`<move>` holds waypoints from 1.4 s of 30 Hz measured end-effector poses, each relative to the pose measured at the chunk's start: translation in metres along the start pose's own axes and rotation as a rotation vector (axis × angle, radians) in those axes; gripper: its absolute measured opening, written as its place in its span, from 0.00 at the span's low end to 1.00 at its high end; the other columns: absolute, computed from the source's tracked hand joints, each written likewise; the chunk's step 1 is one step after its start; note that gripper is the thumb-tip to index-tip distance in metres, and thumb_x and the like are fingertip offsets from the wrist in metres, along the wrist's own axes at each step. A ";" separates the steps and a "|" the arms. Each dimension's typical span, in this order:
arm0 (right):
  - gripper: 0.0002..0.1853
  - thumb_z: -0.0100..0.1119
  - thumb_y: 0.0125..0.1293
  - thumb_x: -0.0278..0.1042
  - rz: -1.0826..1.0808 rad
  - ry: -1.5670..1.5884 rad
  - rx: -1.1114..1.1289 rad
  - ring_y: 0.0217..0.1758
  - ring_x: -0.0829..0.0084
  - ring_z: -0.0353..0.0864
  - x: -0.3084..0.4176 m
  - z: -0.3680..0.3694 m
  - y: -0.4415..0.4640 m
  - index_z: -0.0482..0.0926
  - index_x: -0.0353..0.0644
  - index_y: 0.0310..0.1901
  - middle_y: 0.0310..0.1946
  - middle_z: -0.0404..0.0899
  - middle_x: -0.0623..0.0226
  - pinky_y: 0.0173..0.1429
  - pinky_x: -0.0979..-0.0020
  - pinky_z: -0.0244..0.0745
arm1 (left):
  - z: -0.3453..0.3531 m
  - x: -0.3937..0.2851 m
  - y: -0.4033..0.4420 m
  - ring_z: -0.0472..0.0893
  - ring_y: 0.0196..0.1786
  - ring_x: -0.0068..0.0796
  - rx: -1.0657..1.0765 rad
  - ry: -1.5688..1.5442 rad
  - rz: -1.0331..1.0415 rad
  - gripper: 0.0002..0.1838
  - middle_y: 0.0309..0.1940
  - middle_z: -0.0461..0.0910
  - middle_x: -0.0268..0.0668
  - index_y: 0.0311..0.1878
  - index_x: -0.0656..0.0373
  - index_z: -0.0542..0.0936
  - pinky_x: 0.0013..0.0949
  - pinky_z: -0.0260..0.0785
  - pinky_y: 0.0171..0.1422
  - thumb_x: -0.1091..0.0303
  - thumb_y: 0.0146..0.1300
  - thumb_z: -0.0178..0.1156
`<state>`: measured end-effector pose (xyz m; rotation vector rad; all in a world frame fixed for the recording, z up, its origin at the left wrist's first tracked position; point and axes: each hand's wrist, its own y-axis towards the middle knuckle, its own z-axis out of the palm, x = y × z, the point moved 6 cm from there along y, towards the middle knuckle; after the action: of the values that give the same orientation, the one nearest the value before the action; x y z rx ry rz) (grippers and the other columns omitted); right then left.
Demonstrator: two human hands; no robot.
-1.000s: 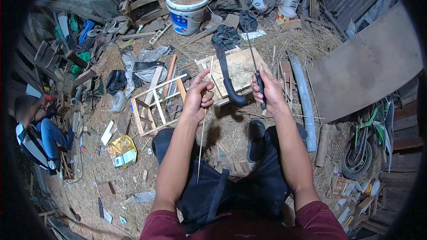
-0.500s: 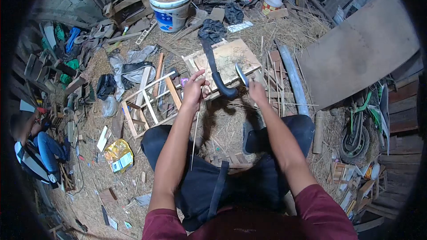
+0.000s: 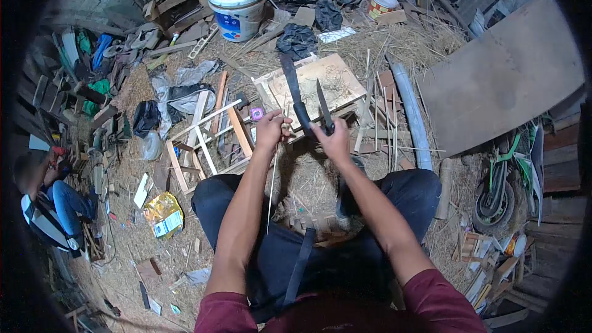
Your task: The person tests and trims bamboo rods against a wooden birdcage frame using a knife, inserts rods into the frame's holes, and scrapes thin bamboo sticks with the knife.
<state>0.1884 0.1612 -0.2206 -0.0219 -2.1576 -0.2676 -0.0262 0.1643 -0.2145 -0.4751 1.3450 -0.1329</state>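
So the biggest thing around us is the straw-littered ground [image 3: 382, 243], with scraps all over it. Next up is a big grey board [image 3: 505, 80] leaning at a slant on our right, with a green-trimmed motorbike wheel [image 3: 495, 200] poking out below it. Over on the far left there's another person [image 3: 66, 206] in jeans, sitting well apart from us.

Right in front of our knees is a low wooden bench [image 3: 336, 80] with shavings on top. Left of it we've got a light wooden frame [image 3: 207, 148] on the ground, and further back a white-and-blue bucket [image 3: 239, 12] filled near the rim. A big dark blade [image 3: 294, 92] with a curved black handle lies over the bench's left part, handle towards us.

As for hands: our right hand [image 3: 335, 140] is closed round the handle of a smaller knife [image 3: 323, 102], point up and away from us, right by that curved handle; can't tell if they touch. Our left hand [image 3: 269, 131], near the bench's front left corner, has its fingers pinching a thin wooden strip [image 3: 271, 188] that hangs down towards our lap.
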 end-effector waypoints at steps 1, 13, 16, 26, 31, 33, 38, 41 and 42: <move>0.31 0.73 0.53 0.55 0.006 0.019 0.029 0.42 0.53 0.76 0.004 0.006 -0.005 0.77 0.32 0.45 0.39 0.75 0.52 0.47 0.59 0.72 | -0.002 0.007 0.005 0.76 0.20 0.21 -0.004 0.042 -0.009 0.21 0.34 0.84 0.41 0.62 0.67 0.71 0.25 0.64 0.19 0.69 0.69 0.51; 0.30 0.76 0.51 0.46 -0.070 -0.136 0.087 0.51 0.50 0.78 -0.027 -0.017 0.022 0.78 0.36 0.50 0.48 0.77 0.51 0.56 0.58 0.73 | 0.002 0.022 0.033 0.69 0.19 0.18 0.111 0.085 -0.111 0.19 0.28 0.80 0.34 0.62 0.64 0.75 0.25 0.61 0.21 0.66 0.71 0.53; 0.30 0.77 0.50 0.44 0.011 -0.117 0.032 0.51 0.51 0.78 -0.033 -0.029 0.027 0.78 0.35 0.50 0.47 0.77 0.52 0.56 0.58 0.73 | 0.002 0.015 0.038 0.69 0.22 0.17 0.126 0.279 -0.072 0.16 0.30 0.80 0.32 0.56 0.61 0.79 0.23 0.60 0.24 0.63 0.71 0.53; 0.13 0.48 0.74 0.41 -0.175 -0.051 0.029 0.38 0.40 0.78 0.021 -0.003 -0.006 0.72 0.38 0.44 0.33 0.78 0.41 0.41 0.46 0.70 | -0.016 0.049 0.035 0.66 0.19 0.15 0.273 0.360 0.014 0.12 0.19 0.74 0.26 0.41 0.62 0.83 0.24 0.57 0.22 0.64 0.71 0.55; 0.12 0.47 0.73 0.40 -0.026 -0.206 0.224 0.33 0.37 0.79 0.008 0.013 -0.010 0.70 0.38 0.42 0.27 0.79 0.40 0.39 0.41 0.70 | -0.014 0.054 0.038 0.66 0.18 0.14 0.282 0.448 0.069 0.12 0.19 0.74 0.25 0.41 0.60 0.84 0.24 0.56 0.21 0.62 0.70 0.57; 0.12 0.47 0.73 0.40 -0.013 -0.262 0.227 0.32 0.36 0.78 0.006 0.018 -0.009 0.70 0.38 0.43 0.25 0.79 0.40 0.38 0.40 0.69 | -0.016 0.052 0.038 0.68 0.20 0.14 0.287 0.464 0.062 0.13 0.23 0.78 0.27 0.43 0.59 0.84 0.23 0.59 0.24 0.61 0.69 0.58; 0.13 0.46 0.73 0.40 0.017 -0.262 0.257 0.33 0.36 0.78 0.011 0.029 -0.009 0.69 0.37 0.44 0.27 0.79 0.40 0.40 0.40 0.70 | -0.023 0.048 0.040 0.74 0.28 0.18 0.328 0.606 0.195 0.14 0.28 0.82 0.30 0.44 0.63 0.84 0.27 0.68 0.35 0.61 0.69 0.59; 0.13 0.46 0.73 0.40 -0.002 -0.213 0.279 0.35 0.37 0.79 0.016 0.034 -0.011 0.70 0.37 0.44 0.28 0.79 0.39 0.41 0.41 0.70 | -0.023 0.060 0.048 0.77 0.33 0.21 0.381 0.641 0.194 0.15 0.29 0.83 0.31 0.42 0.65 0.83 0.29 0.71 0.42 0.60 0.69 0.58; 0.12 0.46 0.73 0.40 -0.005 -0.199 0.289 0.35 0.37 0.79 0.015 0.035 -0.013 0.70 0.37 0.44 0.29 0.79 0.39 0.41 0.41 0.70 | -0.022 0.061 0.048 0.78 0.34 0.22 0.390 0.647 0.162 0.15 0.30 0.83 0.32 0.41 0.66 0.83 0.30 0.71 0.44 0.60 0.69 0.58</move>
<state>0.1498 0.1542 -0.2293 0.1273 -2.3757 0.0483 -0.0419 0.1795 -0.2921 0.0228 1.9279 -0.4323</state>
